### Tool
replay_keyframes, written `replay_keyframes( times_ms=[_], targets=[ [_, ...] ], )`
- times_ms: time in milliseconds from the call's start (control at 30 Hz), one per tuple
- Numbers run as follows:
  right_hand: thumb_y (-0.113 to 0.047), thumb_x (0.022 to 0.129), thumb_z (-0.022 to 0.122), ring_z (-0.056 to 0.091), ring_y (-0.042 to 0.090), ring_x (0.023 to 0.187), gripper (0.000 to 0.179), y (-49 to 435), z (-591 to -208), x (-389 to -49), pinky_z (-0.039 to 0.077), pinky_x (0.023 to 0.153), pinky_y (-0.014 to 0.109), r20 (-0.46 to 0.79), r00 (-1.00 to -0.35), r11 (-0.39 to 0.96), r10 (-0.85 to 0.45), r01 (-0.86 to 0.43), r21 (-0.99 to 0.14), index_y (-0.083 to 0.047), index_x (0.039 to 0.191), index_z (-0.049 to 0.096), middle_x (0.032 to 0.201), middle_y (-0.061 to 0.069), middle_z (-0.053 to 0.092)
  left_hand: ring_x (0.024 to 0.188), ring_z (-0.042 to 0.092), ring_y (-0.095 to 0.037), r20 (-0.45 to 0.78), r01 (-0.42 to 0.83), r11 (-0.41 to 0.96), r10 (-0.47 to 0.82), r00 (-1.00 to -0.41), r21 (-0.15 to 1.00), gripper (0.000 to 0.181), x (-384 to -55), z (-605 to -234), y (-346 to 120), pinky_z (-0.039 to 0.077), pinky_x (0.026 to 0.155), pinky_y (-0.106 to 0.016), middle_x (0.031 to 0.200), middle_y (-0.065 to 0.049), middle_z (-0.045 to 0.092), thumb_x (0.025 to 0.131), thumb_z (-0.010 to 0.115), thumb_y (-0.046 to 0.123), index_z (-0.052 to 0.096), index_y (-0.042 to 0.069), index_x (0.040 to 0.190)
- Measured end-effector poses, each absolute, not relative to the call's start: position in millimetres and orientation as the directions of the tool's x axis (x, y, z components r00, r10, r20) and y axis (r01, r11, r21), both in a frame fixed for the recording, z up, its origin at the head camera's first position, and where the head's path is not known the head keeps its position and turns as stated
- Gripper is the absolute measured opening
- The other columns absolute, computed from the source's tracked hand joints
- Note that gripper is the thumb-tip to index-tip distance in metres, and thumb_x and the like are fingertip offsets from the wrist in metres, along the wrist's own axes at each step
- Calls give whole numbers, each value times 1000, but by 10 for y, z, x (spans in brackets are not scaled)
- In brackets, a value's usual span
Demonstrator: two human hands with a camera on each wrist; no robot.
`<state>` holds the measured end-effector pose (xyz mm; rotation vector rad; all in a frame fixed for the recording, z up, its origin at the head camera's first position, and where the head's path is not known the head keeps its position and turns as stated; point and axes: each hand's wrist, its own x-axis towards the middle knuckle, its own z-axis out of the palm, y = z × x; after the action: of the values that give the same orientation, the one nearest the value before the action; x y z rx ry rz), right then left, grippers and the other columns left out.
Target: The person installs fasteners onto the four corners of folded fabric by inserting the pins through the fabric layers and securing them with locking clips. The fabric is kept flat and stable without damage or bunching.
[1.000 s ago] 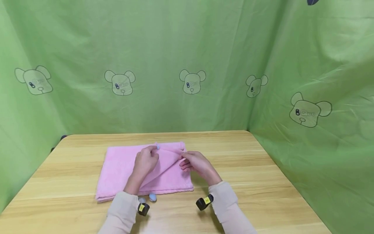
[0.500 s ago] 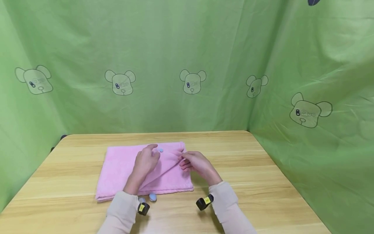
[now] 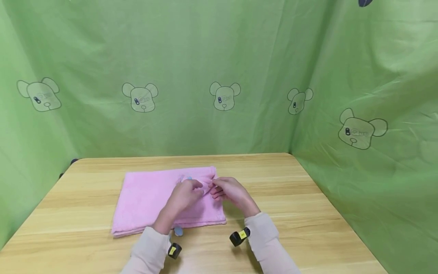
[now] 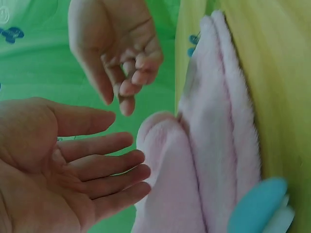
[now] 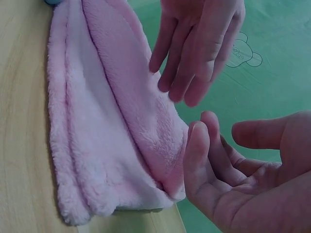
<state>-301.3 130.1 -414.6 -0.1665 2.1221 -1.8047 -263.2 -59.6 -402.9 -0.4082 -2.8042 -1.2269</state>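
A folded pink plush cloth (image 3: 147, 198) lies on the table, its upper layer turned over in a diagonal flap (image 5: 141, 102). My left hand (image 4: 82, 170) is over the flap, with its fingers extended and nothing in them. Beside the flap's right end is my right hand (image 3: 234, 192); its fingers bend loosely, and the right wrist view shows a gap between thumb and fingers. A small blue piece (image 3: 189, 177) shows on the cloth just beyond the left hand. At the cloth's front edge sits a blue rounded piece (image 3: 178, 231), which appears beside something white in the left wrist view.
The wooden table (image 3: 291, 213) extends on all sides of the cloth. Green curtains (image 3: 184, 49) printed with bear heads hang behind it and at both sides. A small black device (image 3: 174, 250) is worn on the left wrist, another (image 3: 239, 236) on the right.
My left hand has moved right and slightly nearer, towards my right hand. The small blue piece on the cloth has shifted slightly right and nearer. My right hand has stayed in place.
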Motion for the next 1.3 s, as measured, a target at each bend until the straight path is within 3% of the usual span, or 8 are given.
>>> replay_keyframes(
  times_ms=[100, 233, 333, 600, 867, 1067, 1200, 1300],
  targets=[
    [-17, 105, 49, 63, 14, 73, 34, 1307, -4143, -3008, 56, 69, 25, -185, -934, 178, -305, 135, -975, 12, 116, 64, 87, 9, 68, 96, 70, -34, 119, 282, 657, 283, -952, 699, 27, -2594, -4055, -533, 56, 89, -48, 106, -19, 75, 87, 74, 10, 71, -4, 110],
    [-16, 105, 48, 62, 13, 71, 33, 1315, -4134, -3004, 55, 68, 24, -174, -939, 160, -295, 130, -978, 12, 115, 63, 83, 7, 66, 82, 66, -26, 42, 291, 696, 352, -935, 656, 28, -2549, -4106, -448, 56, 80, -41, 93, -13, 73, 79, 81, 10, 72, -2, 103],
    [-16, 105, 49, 60, 11, 69, 34, 1317, -4131, -3008, 53, 66, 22, -170, -941, 147, -294, 131, -980, 13, 116, 63, 80, 4, 64, 84, 66, -27, -4, 308, 732, 391, -920, 607, 31, -2505, -4137, -396, 56, 83, -42, 92, -13, 73, 73, 85, 10, 72, 0, 99],
    [-16, 104, 50, 60, 11, 69, 36, 1302, -4149, -3023, 53, 64, 21, -179, -932, 160, -316, 134, -978, 15, 118, 62, 80, 4, 65, 77, 61, -23, -40, 315, 790, 393, -918, 526, 42, -2428, -4173, -332, 55, 80, -40, 81, -5, 66, 63, 92, 10, 66, 3, 96],
    [-16, 104, 50, 60, 11, 67, 36, 1295, -4155, -3011, 53, 63, 21, -189, -932, 164, -310, 143, -976, 14, 118, 62, 79, 4, 65, 75, 61, -22, -1, 358, 786, 415, -910, 503, 26, -2460, -4203, -362, 54, 75, -38, 77, -3, 66, 68, 83, 4, 68, 4, 89],
    [-17, 104, 51, 55, 9, 58, 36, 1322, -4141, -2985, 50, 57, 22, -163, -930, 169, -328, 112, -979, 13, 117, 64, 65, -1, 59, 69, 64, -19, 102, 413, 750, 425, -900, 516, 9, -2508, -4244, -383, 55, 69, -33, 71, -2, 69, 76, 72, -1, 72, 8, 74],
    [-21, 104, 53, 49, 6, 50, 37, 1342, -4124, -2983, 46, 51, 22, -170, -923, 194, -344, 107, -975, 11, 117, 66, 57, -5, 52, 54, 49, -11, 150, 400, 721, 387, -910, 566, 14, -2556, -4251, -423, 44, 52, -25, 58, 3, 57, 74, 66, -4, 66, 7, 66],
    [-25, 104, 55, 48, 5, 48, 38, 1350, -4111, -2990, 45, 49, 22, -187, -907, 228, -378, 104, -968, 9, 117, 67, 55, -6, 48, 49, 41, -8, 165, 370, 701, 344, -924, 610, 16, -2593, -4240, -470, 36, 47, -22, 54, 6, 47, 74, 63, -5, 62, 8, 65]
  ],
)
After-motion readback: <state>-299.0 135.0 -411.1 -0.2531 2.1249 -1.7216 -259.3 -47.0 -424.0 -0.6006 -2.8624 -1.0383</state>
